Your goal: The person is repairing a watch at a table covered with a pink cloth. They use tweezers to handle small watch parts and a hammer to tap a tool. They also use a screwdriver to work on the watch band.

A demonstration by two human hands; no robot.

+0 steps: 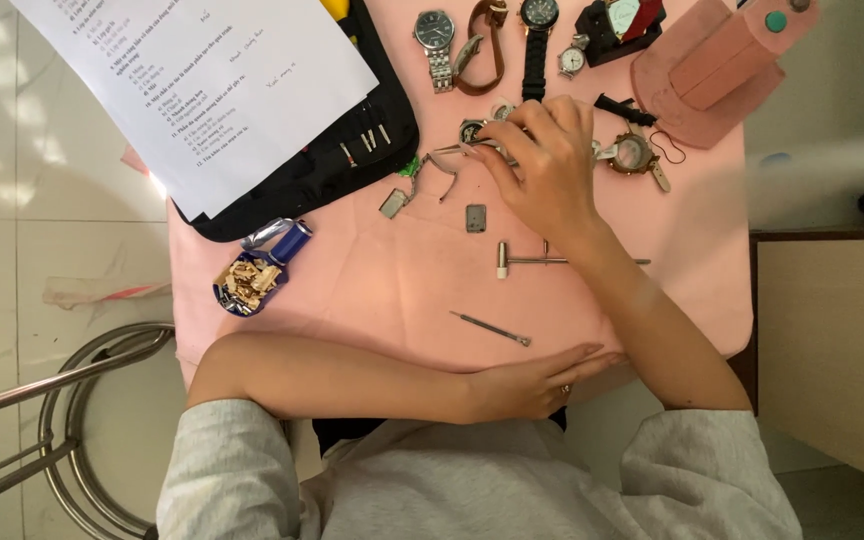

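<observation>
Pink cloth (352,290) over a small table: right hand (542,165), fingers curled, pinches a watch case (472,130) near the far edge, left hand (532,385) lying flat and empty at the near edge; steady pinch advisable, small hammer (522,260) close by.

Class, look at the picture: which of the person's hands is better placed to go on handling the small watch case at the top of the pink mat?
Right. The right hand already has fingertips on the watch case; the left hand lies flat at the mat's near edge.
</observation>
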